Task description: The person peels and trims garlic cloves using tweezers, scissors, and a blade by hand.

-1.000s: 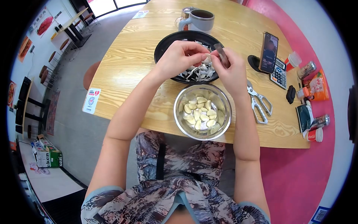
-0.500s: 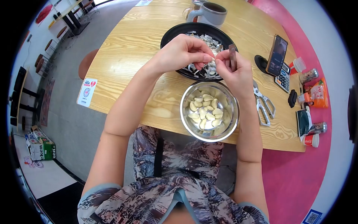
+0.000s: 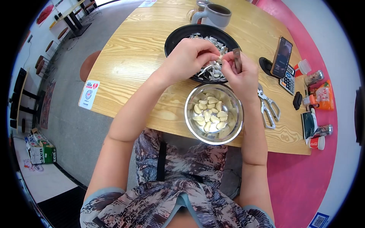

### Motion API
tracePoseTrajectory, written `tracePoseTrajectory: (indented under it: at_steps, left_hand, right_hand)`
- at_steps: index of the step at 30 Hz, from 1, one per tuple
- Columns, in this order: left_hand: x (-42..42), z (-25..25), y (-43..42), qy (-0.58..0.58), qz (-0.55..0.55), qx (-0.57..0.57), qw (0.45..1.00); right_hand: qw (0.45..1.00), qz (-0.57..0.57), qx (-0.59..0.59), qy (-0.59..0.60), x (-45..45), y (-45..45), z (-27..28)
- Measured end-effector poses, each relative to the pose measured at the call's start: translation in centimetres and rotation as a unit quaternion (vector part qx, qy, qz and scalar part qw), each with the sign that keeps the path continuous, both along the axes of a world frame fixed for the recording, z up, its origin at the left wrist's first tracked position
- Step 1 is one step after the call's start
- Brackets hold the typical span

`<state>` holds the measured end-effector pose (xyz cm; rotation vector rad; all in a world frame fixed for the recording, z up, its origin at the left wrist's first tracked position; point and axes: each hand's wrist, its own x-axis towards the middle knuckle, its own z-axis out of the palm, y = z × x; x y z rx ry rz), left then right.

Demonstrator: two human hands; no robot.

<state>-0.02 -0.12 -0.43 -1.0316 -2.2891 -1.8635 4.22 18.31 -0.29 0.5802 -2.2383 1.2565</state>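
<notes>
Over a black plate point(image 3: 175, 37) with garlic skins point(image 3: 215, 72), my left hand point(image 3: 190, 57) and my right hand point(image 3: 241, 72) meet at the fingertips. My left hand is closed in a pinch on a small pale piece, seemingly a garlic clove point(image 3: 220, 57), partly hidden by the fingers. A short metal blade point(image 3: 237, 60) stands up between the thumb and fingers of my right hand, which are closed round it. Just below the hands, a steel bowl point(image 3: 190, 123) holds several peeled garlic cloves point(image 3: 211, 114).
Behind the plate are a grey mug point(image 3: 217, 16) and a glass jar point(image 3: 191, 15). To the right lie scissors point(image 3: 269, 110), a phone point(image 3: 282, 57) on a stand, a calculator point(image 3: 288, 81), cups, cans and an orange packet point(image 3: 325, 95). The table's front edge point(image 3: 175, 132) runs below the bowl.
The view has shifted, so the table things appear lower right or right of before. Both hands stay together over the plate, and my left fingers have shifted slightly around the small piece.
</notes>
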Motion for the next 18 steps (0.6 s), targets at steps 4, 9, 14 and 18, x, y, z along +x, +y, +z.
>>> tracePoseTrajectory:
  at_steps: [4, 9, 14, 18]
  left_hand:
    - [0.3, -0.1, 0.3, 0.211, 0.066, -0.062, 0.973]
    - [0.4, 0.9, -0.4, -0.037, -0.042, 0.02, 0.998]
    - [-0.3, 0.4, -0.4, -0.111, -0.037, 0.117, 0.986]
    - [-0.6, -0.3, 0.1, -0.097, -0.027, 0.105, 0.989]
  right_hand:
    - [1.0, -0.013, -0.002, 0.0, -0.1, 0.1, -0.2]
    - [0.997, 0.007, -0.065, -0.052, -0.1, 0.4, 0.0]
    - [0.99, -0.047, -0.134, -0.024, -0.5, 0.9, 0.3]
    - [0.993, -0.024, -0.094, -0.06, -0.2, 1.0, 0.7]
